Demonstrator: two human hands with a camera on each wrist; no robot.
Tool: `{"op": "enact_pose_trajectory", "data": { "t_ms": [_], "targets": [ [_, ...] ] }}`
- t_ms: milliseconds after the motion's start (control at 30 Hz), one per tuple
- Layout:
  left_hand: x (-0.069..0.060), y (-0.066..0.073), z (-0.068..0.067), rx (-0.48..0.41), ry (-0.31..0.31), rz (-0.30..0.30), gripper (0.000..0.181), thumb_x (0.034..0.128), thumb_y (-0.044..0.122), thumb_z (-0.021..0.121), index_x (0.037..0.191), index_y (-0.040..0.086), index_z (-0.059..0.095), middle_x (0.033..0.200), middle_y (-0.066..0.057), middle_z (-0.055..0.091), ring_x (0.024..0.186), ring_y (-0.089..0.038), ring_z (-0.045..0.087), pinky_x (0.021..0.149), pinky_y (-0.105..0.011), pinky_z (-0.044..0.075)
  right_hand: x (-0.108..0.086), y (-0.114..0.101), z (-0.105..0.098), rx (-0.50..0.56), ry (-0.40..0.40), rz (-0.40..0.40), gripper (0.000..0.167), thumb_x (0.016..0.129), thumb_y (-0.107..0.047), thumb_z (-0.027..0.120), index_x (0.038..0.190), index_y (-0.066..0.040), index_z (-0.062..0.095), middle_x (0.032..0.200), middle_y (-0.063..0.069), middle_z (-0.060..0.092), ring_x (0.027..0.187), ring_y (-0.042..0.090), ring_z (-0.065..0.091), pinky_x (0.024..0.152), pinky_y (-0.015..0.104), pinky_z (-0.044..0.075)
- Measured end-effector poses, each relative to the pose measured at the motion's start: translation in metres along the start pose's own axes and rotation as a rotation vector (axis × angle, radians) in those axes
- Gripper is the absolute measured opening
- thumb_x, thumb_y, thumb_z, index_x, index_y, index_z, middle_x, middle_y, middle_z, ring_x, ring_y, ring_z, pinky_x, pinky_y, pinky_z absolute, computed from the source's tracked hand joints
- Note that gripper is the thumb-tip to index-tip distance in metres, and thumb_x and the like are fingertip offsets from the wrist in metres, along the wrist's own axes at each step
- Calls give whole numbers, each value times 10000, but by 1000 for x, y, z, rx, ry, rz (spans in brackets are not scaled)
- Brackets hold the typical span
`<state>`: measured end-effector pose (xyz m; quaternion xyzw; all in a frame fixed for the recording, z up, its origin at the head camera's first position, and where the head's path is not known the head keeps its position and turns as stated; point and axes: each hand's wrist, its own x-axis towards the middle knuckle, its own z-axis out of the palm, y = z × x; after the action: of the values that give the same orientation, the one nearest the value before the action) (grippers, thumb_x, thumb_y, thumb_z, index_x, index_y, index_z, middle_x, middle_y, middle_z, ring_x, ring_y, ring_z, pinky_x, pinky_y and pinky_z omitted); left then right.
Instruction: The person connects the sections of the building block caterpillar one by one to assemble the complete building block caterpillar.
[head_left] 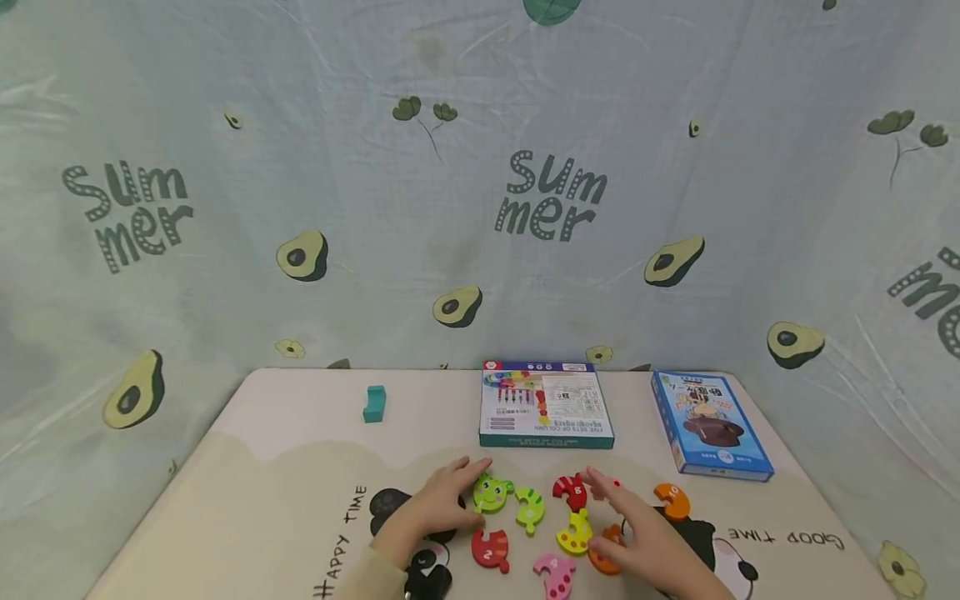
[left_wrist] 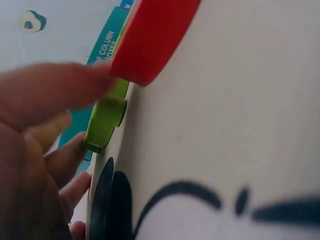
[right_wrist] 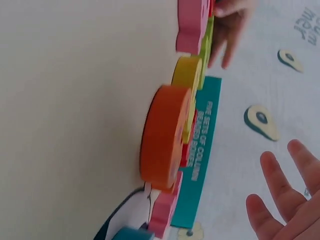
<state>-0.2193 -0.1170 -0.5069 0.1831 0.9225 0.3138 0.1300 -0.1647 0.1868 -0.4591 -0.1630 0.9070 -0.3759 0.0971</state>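
Note:
My left hand [head_left: 442,500] is beside the green frog-faced piece [head_left: 491,493], its fingers spread around the left side, the thumb near the red piece [head_left: 490,550]. In the left wrist view the thumb reaches the edge of the red piece [left_wrist: 152,40]; whether it touches is unclear. My right hand [head_left: 648,537] is over the right side of the pieces, fingers apart, near the orange piece [head_left: 606,560] and yellow piece [head_left: 574,533]. In the right wrist view its fingers [right_wrist: 282,195] are spread, holding nothing. A green striped piece [head_left: 530,510] lies between the hands.
A pink piece [head_left: 557,575] lies in front, a red striped piece [head_left: 572,492] behind the yellow one, an orange piece [head_left: 672,502] at right. Behind stand a flat white-and-teal box [head_left: 547,408], a blue box [head_left: 712,427] and a teal block [head_left: 374,403].

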Motion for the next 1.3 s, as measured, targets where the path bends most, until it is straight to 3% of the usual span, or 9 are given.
{"op": "enact_pose_trajectory", "data": {
  "t_ms": [300, 533, 667, 800, 967, 1200, 1300],
  "targets": [
    [1, 1, 0, 148, 97, 41, 686, 717, 386, 709, 1335, 224, 459, 1293, -24, 509, 1191, -258, 448, 965, -495, 395, -2, 5, 4, -2, 71, 16, 774, 789, -360, 666, 1437, -231, 262, 1343, 55, 496, 1159, 312, 506, 848, 576, 461],
    [5, -1, 0, 228, 217, 4, 679, 712, 447, 700, 1296, 161, 502, 1283, -25, 544, 1200, -244, 465, 1008, -487, 361, 6, 3, 7, 11, 39, -9, 786, 796, -380, 650, 1446, -260, 225, 1280, 101, 539, 1171, 343, 498, 839, 580, 464],
    [9, -4, -3, 243, 251, -22, 704, 723, 464, 690, 1309, 133, 483, 1302, -43, 531, 1219, -255, 452, 1023, -490, 344, 9, -1, 10, 36, 46, -54, 777, 797, -344, 656, 1443, -255, 234, 1305, 96, 521, 1184, 340, 488, 854, 589, 451],
    [11, -4, -5, 232, 253, -25, 720, 730, 458, 688, 1328, 127, 460, 1329, -52, 506, 1240, -265, 429, 1045, -480, 327, 14, -12, 19, 78, 45, -115, 771, 801, -304, 655, 1444, -254, 232, 1366, 66, 468, 1181, 299, 496, 865, 568, 457],
    [8, -6, -1, 205, 192, -2, 778, 743, 444, 676, 1376, 102, 381, 1384, -74, 441, 1289, -282, 364, 1076, -462, 292, 15, -28, 40, 129, -31, -107, 767, 809, -335, 643, 1442, -313, 210, 1371, 17, 463, 1181, 242, 500, 921, 565, 423],
    [-5, -12, 4, 37, 155, -39, 812, 736, 375, 684, 1415, 116, 321, 1453, -59, 355, 1353, -255, 301, 1118, -511, 161, 22, -39, 65, 295, -56, -66, 736, 836, -268, 626, 1446, -260, 214, 1387, 2, 449, 1189, 233, 493, 986, 513, 391],
    [-7, -15, 4, 3, 145, -41, 796, 741, 383, 676, 1412, 127, 334, 1458, -50, 349, 1358, -239, 296, 1126, -502, 142, 26, -39, 75, 294, -99, -55, 727, 839, -280, 624, 1446, -212, 229, 1392, 14, 444, 1207, 235, 485, 989, 504, 394]
  ]
}}
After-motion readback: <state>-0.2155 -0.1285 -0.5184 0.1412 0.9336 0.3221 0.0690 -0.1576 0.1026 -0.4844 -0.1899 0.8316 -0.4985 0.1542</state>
